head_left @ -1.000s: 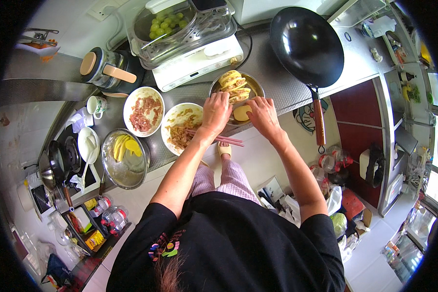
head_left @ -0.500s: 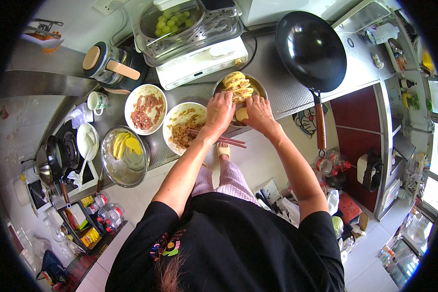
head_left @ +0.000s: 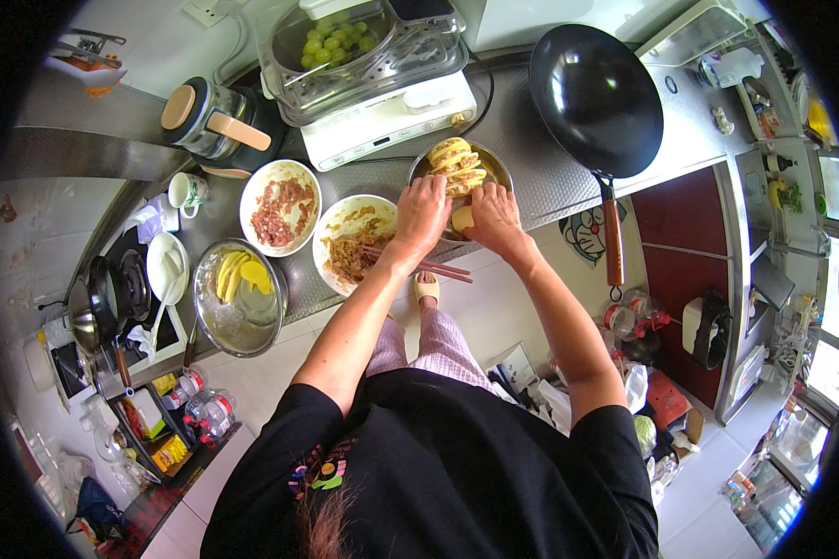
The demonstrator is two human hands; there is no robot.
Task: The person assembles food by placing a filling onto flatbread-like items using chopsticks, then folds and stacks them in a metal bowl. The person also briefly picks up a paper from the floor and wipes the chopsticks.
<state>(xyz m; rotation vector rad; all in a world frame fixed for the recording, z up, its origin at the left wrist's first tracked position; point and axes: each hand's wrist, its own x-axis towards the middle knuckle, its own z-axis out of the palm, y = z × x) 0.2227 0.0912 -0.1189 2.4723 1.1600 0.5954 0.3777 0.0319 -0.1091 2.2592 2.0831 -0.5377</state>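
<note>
Both my hands are over the near part of a metal bowl (head_left: 504, 174). Inside it lie several yellow slices with filling between them (head_left: 454, 166), stacked toward the far side. My left hand (head_left: 423, 212) has its fingers curled downward, and what they hold is hidden. My right hand (head_left: 494, 216) is closed beside it, with a pale yellow slice (head_left: 462, 220) at its thumb. Left of my left wrist stands a white bowl (head_left: 329, 222) of brownish minced filling (head_left: 347, 260). Dark red chopsticks (head_left: 438, 267) rest in that bowl and pass under my left forearm.
Further left are a white bowl of pinkish minced meat (head_left: 282, 212) and a metal basin (head_left: 256, 331) with yellow slices (head_left: 240, 275). A white appliance (head_left: 391, 121) holding a clear container with grapes (head_left: 336, 45) stands behind. A black wok (head_left: 597, 98) sits right, its handle overhanging the counter edge.
</note>
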